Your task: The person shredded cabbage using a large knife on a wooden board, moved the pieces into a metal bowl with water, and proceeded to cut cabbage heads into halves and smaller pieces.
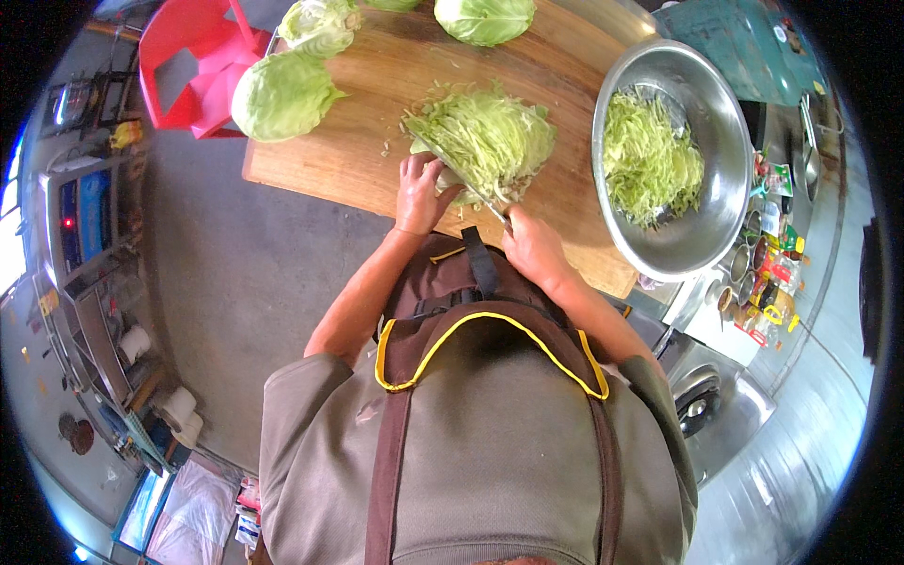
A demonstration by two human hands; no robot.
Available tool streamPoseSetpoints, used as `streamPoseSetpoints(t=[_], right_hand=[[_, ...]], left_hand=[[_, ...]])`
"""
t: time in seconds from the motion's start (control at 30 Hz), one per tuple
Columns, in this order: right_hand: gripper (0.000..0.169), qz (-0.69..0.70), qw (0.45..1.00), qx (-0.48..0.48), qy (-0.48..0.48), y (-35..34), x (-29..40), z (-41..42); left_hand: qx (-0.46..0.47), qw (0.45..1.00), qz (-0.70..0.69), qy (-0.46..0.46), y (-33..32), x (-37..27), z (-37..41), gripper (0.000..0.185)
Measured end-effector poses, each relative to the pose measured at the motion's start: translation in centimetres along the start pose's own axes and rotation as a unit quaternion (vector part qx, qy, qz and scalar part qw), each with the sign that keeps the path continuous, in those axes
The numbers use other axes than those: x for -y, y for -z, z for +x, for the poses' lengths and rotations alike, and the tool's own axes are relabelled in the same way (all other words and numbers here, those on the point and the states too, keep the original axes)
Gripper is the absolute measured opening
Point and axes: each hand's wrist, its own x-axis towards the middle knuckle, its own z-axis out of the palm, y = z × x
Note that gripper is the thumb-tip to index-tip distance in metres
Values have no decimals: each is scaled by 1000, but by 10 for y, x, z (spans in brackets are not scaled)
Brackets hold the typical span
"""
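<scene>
My right hand (534,244) grips the handle of a kitchen knife (462,173), whose blade slants up and left along a heap of shredded cabbage (494,138). On the near side of the blade, my left hand (419,194) holds down a pale piece of cabbage (448,179), mostly hidden by the fingers. The heap lies on a wooden cutting board (339,166). A whole cabbage (279,95) rests at the board's left end, with a partly trimmed cabbage (321,27) just behind it. Another cabbage (485,20) sits at the far edge.
A large steel bowl (724,148) with shredded cabbage (650,159) stands at the board's right. Beyond it are several condiment bottles and cups (770,282). A red plastic chair (212,78) is at the far left. Below right, a metal counter (734,417) holds a black pan.
</scene>
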Motion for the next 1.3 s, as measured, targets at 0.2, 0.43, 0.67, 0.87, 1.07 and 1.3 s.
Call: streamPoseSetpoints(t=[0.2,0.43,0.67,0.87,1.07,1.3], right_hand=[[16,-15,998,51,-30,-24,-2,44],[17,34,999,30,-18,-40,-23,62],[19,100,992,51,-52,-2,-12,19],[17,23,999,30,-12,-27,-23,16],[17,3,1000,20,-16,-56,-34,41],[18,65,996,-2,-55,-28,-16,22]], left_hand=[[-7,1000,-23,9,-3,5,-3,52],[-16,999,-31,15,-7,9,-6,53],[-14,999,-40,18,-4,9,-6,50],[-3,999,-35,19,-4,5,-6,50],[-6,1000,-22,6,-6,11,-6,54],[-6,1000,-24,4,-6,11,-9,54]])
